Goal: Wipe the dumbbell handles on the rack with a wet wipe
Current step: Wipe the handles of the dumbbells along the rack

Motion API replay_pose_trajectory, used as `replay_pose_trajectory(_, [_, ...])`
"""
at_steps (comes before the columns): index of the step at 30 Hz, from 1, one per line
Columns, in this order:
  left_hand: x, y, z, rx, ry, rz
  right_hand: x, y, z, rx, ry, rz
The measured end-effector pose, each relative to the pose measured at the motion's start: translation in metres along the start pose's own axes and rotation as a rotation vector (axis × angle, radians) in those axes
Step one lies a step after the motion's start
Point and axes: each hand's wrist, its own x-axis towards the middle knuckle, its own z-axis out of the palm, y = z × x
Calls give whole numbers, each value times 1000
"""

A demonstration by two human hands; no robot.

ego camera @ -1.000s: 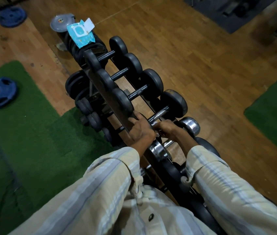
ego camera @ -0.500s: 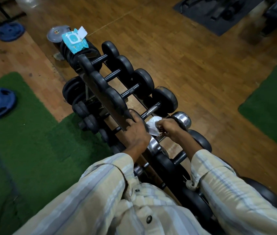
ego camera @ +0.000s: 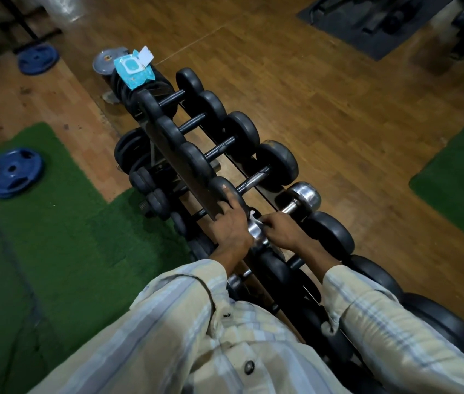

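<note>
Wooden gym floor (ego camera: 338, 115): our left hand (ego camera: 232, 227) braces a black dumbbell (ego camera: 226, 191), fingers straight; our right hand (ego camera: 280, 233) grips a white wet wipe (ego camera: 252, 216) round the chrome dumbbell handle (ego camera: 292, 208); the next handle likely follows.

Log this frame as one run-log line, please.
step: wiping chrome dumbbell handle | right hand: holds wipe on handle | left hand: resting on black dumbbell | wipe pack: far end
</note>
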Motion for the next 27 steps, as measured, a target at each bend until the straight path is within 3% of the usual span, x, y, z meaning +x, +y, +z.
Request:
replay_pose_trajectory(7, [0,7,-1,6,-3,-39,5,-17,-15,189,-207,200])
replay_pose_trajectory(12, [-1,10,-1,-8,8,-65,17,-30,-19,84,-290,184])
replay_pose_trajectory(27, [-1,10,-1,-57,26,-37,-27,-14,-23,449,-120,264])
